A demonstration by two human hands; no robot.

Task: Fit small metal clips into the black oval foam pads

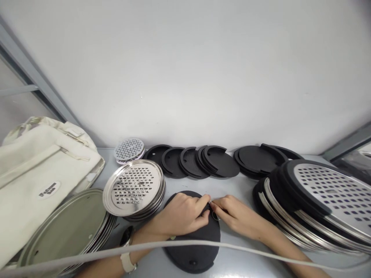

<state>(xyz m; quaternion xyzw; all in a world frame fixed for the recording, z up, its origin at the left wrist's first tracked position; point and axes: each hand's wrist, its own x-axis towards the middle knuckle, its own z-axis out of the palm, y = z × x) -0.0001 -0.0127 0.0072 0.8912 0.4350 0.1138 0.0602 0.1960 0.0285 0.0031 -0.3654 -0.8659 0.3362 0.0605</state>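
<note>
A round black disc [199,253] lies on the grey table under my two hands, with a small knob near its front edge. My left hand [187,214] is closed over its back part, thumb and forefinger pinched together. My right hand [236,216] meets it fingertip to fingertip at the disc's right edge, also in a pinch. A tiny pale bit shows between the fingertips; what it is I cannot make out. Just below them is a thin metal ring [216,216], partly covered by the right fingers.
Perforated metal plates [133,187] are stacked at left, beside olive round plates [69,227] and a cream bag [49,162]. Black rimmed discs [222,160] line the wall. Black-rimmed perforated plates [336,193] lean at right. A white cable [162,244] crosses in front.
</note>
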